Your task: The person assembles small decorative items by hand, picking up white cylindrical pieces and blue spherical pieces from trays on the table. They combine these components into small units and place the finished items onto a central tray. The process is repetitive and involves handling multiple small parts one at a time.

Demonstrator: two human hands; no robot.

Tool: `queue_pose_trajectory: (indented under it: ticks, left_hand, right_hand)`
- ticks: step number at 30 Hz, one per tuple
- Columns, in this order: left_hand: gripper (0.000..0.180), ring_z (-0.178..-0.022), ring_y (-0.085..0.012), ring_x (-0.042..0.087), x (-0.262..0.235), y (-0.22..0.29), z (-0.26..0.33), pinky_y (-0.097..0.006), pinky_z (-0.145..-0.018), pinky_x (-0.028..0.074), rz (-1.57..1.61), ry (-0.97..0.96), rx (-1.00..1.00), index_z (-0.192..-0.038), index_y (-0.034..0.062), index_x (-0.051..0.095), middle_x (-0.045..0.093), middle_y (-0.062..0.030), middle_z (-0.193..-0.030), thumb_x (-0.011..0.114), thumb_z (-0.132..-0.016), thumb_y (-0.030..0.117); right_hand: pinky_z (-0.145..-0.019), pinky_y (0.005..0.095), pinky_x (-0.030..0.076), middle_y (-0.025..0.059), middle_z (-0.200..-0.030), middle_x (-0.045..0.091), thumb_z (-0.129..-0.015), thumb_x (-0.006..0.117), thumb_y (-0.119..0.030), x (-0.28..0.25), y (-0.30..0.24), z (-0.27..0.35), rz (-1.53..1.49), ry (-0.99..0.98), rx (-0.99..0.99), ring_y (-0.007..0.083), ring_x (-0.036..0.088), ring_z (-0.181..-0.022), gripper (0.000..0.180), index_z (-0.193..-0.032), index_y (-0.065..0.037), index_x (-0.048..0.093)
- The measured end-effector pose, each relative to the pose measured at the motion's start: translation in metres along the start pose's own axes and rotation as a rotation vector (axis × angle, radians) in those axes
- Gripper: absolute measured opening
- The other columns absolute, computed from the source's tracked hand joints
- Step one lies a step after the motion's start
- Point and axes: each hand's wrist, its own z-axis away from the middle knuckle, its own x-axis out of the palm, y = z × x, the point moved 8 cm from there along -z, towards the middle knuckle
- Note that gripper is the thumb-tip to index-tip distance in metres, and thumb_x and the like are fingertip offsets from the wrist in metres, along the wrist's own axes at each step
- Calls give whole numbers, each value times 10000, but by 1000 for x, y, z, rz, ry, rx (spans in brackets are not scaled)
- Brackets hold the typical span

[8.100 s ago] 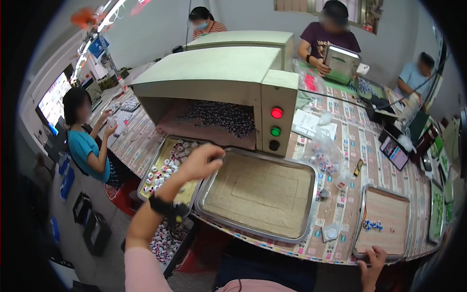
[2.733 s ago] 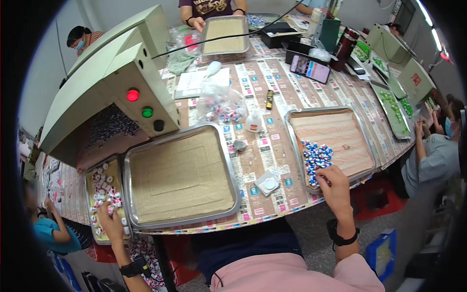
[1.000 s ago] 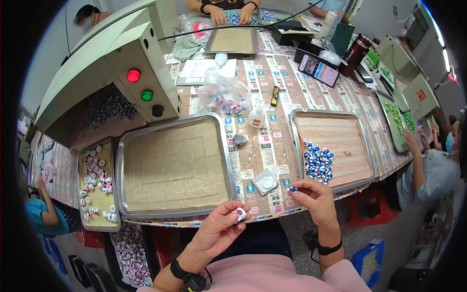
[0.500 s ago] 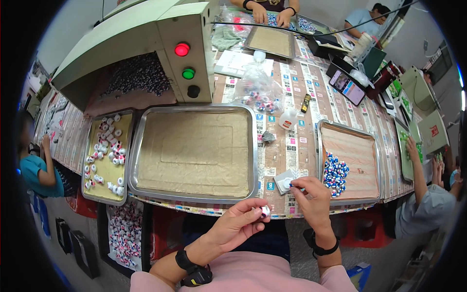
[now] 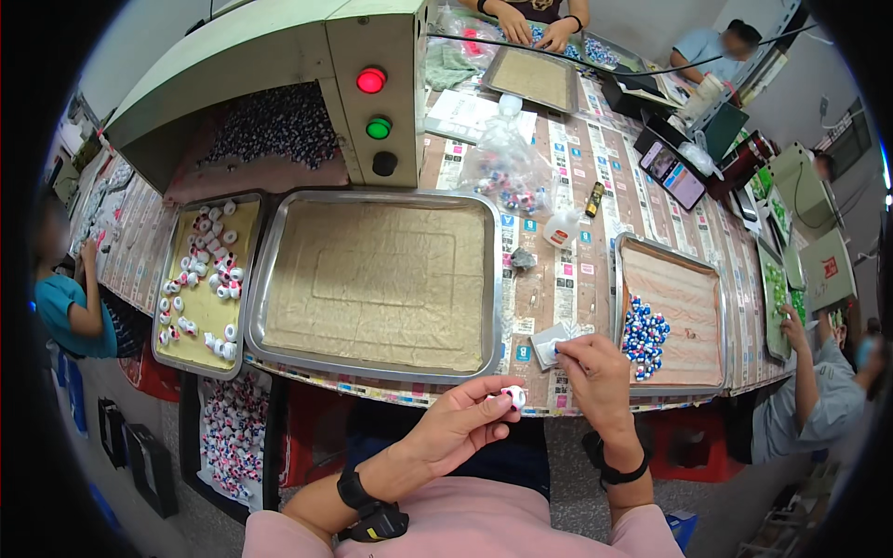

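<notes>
Two bare hands at lower centre, above the near edge of a covered table (image 5: 581, 279). By the left hand (image 5: 470, 418), a round white piece (image 5: 516, 398) with a dark hollow is held in a narrow pinch between thumb and fingers, just right of centre. By the right hand (image 5: 600, 383), a small blue piece (image 5: 557, 350) is held between nearly closed fingertips, by which it is mostly hidden; the two pieces are held apart. A pale square pad (image 5: 549, 346) is seen just behind the right fingertips. At right, blue-and-white pieces (image 5: 646, 339) are heaped in the left part of a lined tray (image 5: 693, 307). At centre left, a large metal tray (image 5: 372, 260) is flanked by a narrower tray (image 5: 197, 349), in which white pieces (image 5: 223, 346) are scattered. The upper left is occupied by a pale machine (image 5: 251, 70) with red and green lights.
</notes>
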Motion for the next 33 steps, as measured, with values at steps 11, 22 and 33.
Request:
queue_pose_trajectory:
  ticks: [11, 22, 33]
  left_hand:
    - [360, -971, -117, 617, -1, -1, -4, -236, -758, 523, -86, 91, 34, -1297, 40, 523, 630, -55, -1075, 603, -948, 82]
    - [358, -928, -113, 616, 0, -6, -10, -234, -736, 518, -128, 98, 28, -1289, 41, 536, 639, -64, -1063, 608, -938, 54]
    - [296, -831, -87, 590, 0, 1, -6, -216, -693, 502, -381, 149, 113, -1173, 8, 624, 644, -63, -1045, 679, -883, 29]
  right_hand:
    - [-651, 253, 512, 98, -886, 671, -770, 732, 17, -19, -16, 11, -281, -4, 160, 142, 643, -742, 175, -943, -12, 729]
    - [-641, 233, 504, 98, -917, 705, -795, 734, -4, -10, -28, 30, -529, -103, 183, 121, 644, -764, 187, -982, -14, 736]
    - [-623, 274, 512, 105, -832, 696, -756, 756, 18, -9, -35, 34, -457, -119, 59, 186, 664, -739, 218, -966, -35, 741]
